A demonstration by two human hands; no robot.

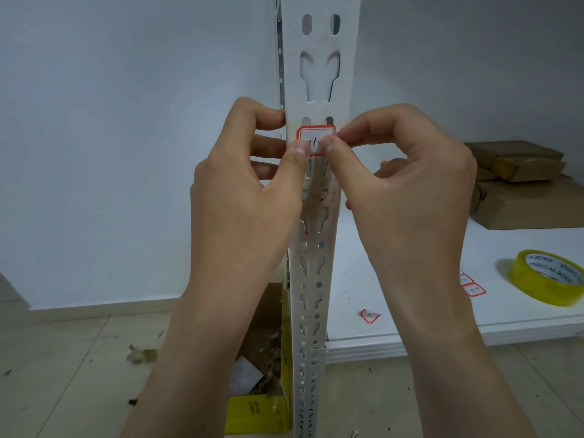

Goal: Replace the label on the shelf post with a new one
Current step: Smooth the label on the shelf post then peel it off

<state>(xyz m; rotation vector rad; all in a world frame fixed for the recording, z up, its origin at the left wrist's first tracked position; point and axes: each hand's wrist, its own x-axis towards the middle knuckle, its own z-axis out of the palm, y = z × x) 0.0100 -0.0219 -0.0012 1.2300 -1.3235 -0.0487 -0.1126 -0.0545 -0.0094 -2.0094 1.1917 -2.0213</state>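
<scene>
A white slotted shelf post (319, 58) runs straight up the middle of the view. On it sits a white label with a red border (316, 135), with handwriting on it. My left hand (249, 197) wraps its fingers round the post's left edge, and its thumb presses the label's lower left. My right hand (407, 191) pinches the label's right edge between thumb and forefinger. Below the label the post shows brownish glue residue (317, 191). A crumpled red-bordered label (369, 316) lies on the white shelf board (410, 320).
A yellow roll of clear tape (550, 278) and a strip of several spare labels (472, 284) lie on the shelf at right. Brown cardboard parcels (521, 184) are stacked behind them. A yellow box with scraps (262, 374) stands on the floor left of the post.
</scene>
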